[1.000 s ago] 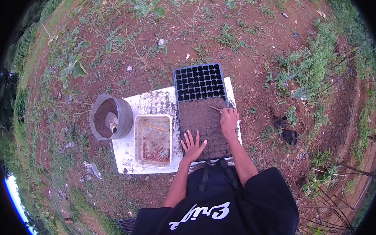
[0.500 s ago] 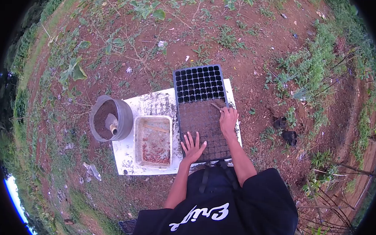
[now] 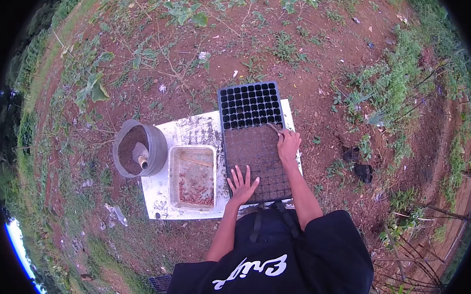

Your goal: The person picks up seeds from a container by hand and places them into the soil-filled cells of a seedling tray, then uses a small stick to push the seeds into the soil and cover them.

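A black seedling tray [image 3: 250, 106] lies lengthwise in front of me; its far cells are hollow and its nearer cells are filled with brown soil [image 3: 248, 145]. My right hand [image 3: 288, 145] is closed on a small thin stick [image 3: 273, 128], whose tip points toward the border between filled and hollow cells at the tray's right side. With fingers spread, my left hand [image 3: 241, 185] rests on the lower left edge of the tray and holds nothing.
On the white board [image 3: 194, 125] beside the tray sits a shallow rectangular basin [image 3: 192, 176] with reddish bits and a flat stick. A grey bucket [image 3: 159, 149] of soil with a scoop [image 3: 140, 154] stands at the left. Plants [image 3: 390, 85] grow around.
My right hand has moved slightly away from me and to the right, and the small stick with it. My left hand has stayed in place.
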A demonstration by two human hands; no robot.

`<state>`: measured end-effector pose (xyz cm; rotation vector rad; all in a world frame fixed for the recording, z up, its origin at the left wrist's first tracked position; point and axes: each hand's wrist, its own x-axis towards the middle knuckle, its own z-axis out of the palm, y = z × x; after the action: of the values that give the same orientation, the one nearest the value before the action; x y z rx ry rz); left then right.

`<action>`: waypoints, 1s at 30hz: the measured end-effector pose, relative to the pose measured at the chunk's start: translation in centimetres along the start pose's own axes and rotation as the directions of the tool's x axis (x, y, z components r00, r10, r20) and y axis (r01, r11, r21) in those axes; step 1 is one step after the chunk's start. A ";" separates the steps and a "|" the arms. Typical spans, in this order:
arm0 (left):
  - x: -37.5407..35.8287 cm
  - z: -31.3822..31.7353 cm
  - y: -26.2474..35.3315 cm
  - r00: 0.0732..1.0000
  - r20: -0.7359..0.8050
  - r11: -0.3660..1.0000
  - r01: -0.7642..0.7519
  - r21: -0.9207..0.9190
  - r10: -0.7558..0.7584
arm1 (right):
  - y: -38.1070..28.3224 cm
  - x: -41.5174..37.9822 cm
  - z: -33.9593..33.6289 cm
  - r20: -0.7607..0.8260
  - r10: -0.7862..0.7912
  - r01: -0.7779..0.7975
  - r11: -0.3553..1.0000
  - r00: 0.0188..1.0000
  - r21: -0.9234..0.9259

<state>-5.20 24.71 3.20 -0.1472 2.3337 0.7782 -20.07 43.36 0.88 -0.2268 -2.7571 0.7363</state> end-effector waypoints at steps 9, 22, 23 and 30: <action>-0.1 -0.1 0.0 1.000 0.005 1.000 -0.002 0.011 0.002 | 0.8 4.1 -1.7 -0.013 -0.002 0.002 1.000 1.000 0.006; -0.1 -0.1 0.0 1.000 0.001 1.000 -0.005 0.001 0.005 | 2.3 4.7 -1.7 0.103 -0.237 0.239 0.971 0.966 -0.008; 0.0 -0.1 0.0 1.000 0.005 1.000 -0.002 -0.001 0.002 | 2.5 4.4 -2.1 0.108 -0.236 0.238 0.971 0.966 -0.009; -0.1 -0.3 0.2 0.999 0.036 1.000 0.013 0.013 -0.013 | 5.1 0.3 -5.1 0.091 -0.237 0.228 0.969 0.967 0.096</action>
<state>-5.38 24.64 3.53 -0.1415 2.3013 0.7536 -18.43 50.21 2.63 0.1553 -2.7740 0.8189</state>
